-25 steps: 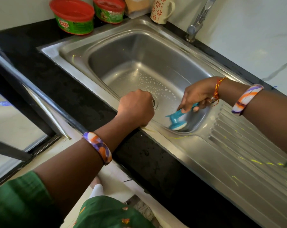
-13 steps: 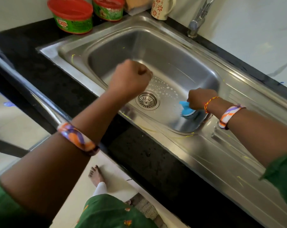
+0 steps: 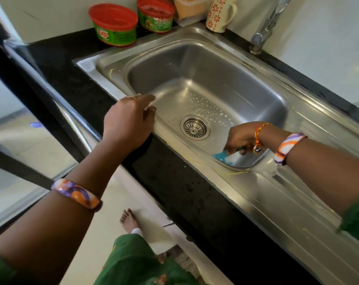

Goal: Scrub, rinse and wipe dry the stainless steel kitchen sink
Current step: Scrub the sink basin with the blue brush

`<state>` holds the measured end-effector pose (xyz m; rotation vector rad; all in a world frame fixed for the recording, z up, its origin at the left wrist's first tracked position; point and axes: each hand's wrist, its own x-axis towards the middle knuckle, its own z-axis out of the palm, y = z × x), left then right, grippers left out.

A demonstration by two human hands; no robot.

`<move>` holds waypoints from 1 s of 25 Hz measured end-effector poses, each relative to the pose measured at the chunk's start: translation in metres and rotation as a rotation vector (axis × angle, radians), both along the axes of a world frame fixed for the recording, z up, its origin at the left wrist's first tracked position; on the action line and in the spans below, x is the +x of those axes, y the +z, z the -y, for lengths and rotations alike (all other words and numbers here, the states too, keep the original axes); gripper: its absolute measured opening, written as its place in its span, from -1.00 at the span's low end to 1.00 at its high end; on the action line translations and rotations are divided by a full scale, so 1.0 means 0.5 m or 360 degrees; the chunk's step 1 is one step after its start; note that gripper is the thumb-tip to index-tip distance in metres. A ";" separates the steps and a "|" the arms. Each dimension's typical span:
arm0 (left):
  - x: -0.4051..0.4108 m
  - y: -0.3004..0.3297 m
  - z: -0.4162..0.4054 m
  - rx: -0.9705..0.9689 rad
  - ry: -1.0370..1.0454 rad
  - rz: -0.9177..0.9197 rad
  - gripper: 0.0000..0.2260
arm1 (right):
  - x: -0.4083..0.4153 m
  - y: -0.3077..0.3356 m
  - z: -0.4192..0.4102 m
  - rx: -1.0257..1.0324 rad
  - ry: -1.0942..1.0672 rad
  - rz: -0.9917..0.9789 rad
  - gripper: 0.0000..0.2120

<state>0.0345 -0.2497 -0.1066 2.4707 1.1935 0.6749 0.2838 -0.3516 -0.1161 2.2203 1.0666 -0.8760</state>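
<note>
head view: at the far left of the black countertop (image 3: pixel 75 64) stand two red-lidded green tubs (image 3: pixel 114 25), with a flowered mug (image 3: pixel 219 14) at the sink's far corner and a tap (image 3: pixel 263 36) on the far right. the left hand (image 3: pixel 129 120) hovers over the near rim, fingers loosely spread, holding nothing. the right hand (image 3: pixel 241 138) grips a blue scrubber (image 3: pixel 225 156) against the basin's near right corner, its wrist covering part of that wall. the stainless steel sink (image 3: pixel 205 66) is set into the counter, drainboard to the right, soap bubbles dotted round the drain strainer (image 3: pixel 194 128), and yellow streaks on its rim.
</note>
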 end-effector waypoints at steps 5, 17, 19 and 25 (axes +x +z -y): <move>-0.005 -0.012 -0.004 0.0163 -0.0522 -0.0139 -0.56 | 0.041 0.012 -0.010 0.0131 0.0108 0.0180 -0.75; 0.113 0.050 -0.012 -0.0428 -0.1053 -0.0999 -0.47 | 0.096 0.037 -0.044 -0.0110 0.0306 0.0221 -0.73; 0.143 0.053 -0.012 -0.0469 -0.1129 -0.1214 -0.53 | 0.111 0.050 -0.039 0.0029 0.0394 0.0459 -0.70; 0.229 0.050 -0.010 -0.0483 -0.1445 -0.1556 -0.60 | 0.106 0.065 -0.045 -0.0041 0.0305 0.0244 -0.70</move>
